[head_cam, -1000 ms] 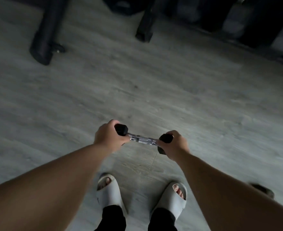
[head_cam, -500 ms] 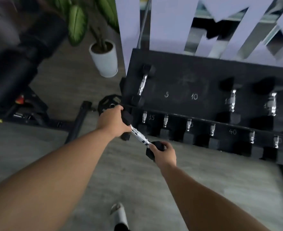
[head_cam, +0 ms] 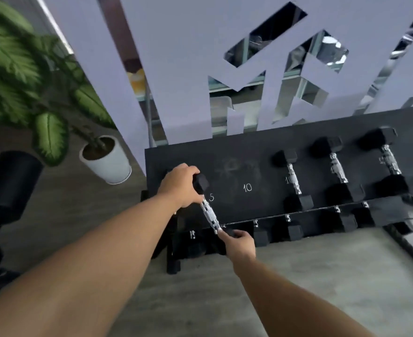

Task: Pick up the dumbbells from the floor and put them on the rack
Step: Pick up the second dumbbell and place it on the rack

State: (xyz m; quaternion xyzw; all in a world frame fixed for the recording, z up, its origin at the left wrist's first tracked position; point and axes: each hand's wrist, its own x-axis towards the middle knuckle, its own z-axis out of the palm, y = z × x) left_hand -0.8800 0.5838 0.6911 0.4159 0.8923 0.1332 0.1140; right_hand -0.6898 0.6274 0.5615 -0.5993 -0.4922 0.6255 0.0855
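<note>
Fingers: left hand [head_cam: 180, 184] is wrapped shut over the far head of the dumbbell [head_cam: 208, 212]; right hand [head_cam: 240, 242] is curled shut over the near head.
Dumbbell: held slanted over the left end of the rack [head_cam: 261, 171], its far head above the top shelf near the chalked "5", its chrome handle crossing that shelf's front edge.
Neighbours: three dumbbells lie further right on the same shelf; a potted plant [head_cam: 106, 159] stands left of the rack.
Step in hand: lower it level onto the "5" spot and free both hands only once both heads rest.
Change: half a second earlier it hung lower, before the rack's left corner; it has since risen over the shelf.
</note>
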